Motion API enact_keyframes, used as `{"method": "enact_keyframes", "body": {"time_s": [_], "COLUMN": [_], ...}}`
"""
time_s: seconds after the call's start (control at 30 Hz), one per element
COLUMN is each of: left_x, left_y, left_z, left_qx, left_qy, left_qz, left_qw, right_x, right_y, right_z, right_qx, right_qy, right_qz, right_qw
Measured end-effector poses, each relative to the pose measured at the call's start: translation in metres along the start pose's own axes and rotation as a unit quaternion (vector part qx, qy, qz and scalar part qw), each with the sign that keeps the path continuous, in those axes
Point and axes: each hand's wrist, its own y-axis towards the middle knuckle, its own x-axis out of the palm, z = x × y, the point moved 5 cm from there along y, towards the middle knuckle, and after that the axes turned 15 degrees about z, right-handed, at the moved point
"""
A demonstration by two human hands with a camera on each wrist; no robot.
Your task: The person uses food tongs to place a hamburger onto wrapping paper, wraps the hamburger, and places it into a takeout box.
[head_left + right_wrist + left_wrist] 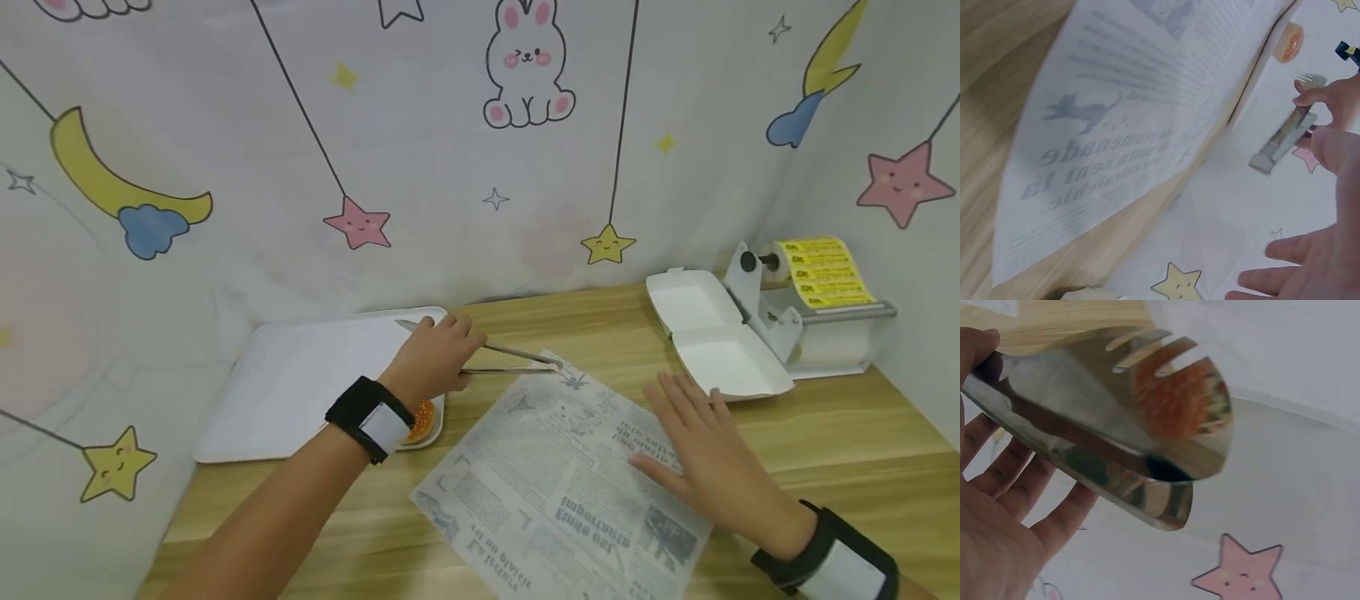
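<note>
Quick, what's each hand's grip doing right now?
Left grip: closed, holding the long, shiny silver metal tongs.
Right grip: open, fingers straight, holding nothing.

Seen from the head, the left arm enters at seven o'clock, its hand gripping; the right hand is spread, fingers straight toward eleven, thumb toward ten.

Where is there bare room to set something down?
The left half of the white tray is bare; so is the tabletop right of the right hand, bordered by the clamshell box and label dispenser. Crowded: the tray's right end, with sesame bun, left hand and tongs.
</note>
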Motion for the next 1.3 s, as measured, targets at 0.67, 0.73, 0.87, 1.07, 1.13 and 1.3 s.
{"method": "enact_keyframes", "body": {"time_s": [0.67,0.73,0.87,1.07,1.13,1.3], "left_x": [-0.041,-0.042,-0.043,-0.045,-0.047,-0.054], "left_y": [-0.027,-0.028,-0.031,-0.037,-0.040,-0.051], "left_z": [0.109,0.112,0.115,0.120,0.121,0.121], "left_qx": [0.066,0.070,0.070,0.062,0.054,0.037], "left_qy": [-0.022,-0.027,-0.043,-0.067,-0.071,-0.064], "left_qz": [0.012,0.011,0.008,0.015,0.015,0.004], "left_qw": [0.9975,0.9971,0.9966,0.9957,0.9959,0.9973], "right_x": [0.021,0.022,0.024,0.025,0.026,0.031], "right_y": [0.013,0.012,0.010,0.006,0.005,0.007], "right_z": [-0.059,-0.060,-0.062,-0.065,-0.066,-0.072], "right_qx": [-0.079,-0.076,-0.082,-0.089,-0.085,-0.078], "right_qy": [0.063,0.066,0.077,0.100,0.112,0.130], "right_qz": [-0.002,-0.008,-0.006,-0.021,-0.034,-0.047], "right_qw": [0.9949,0.9949,0.9937,0.9908,0.9895,0.9873]}}
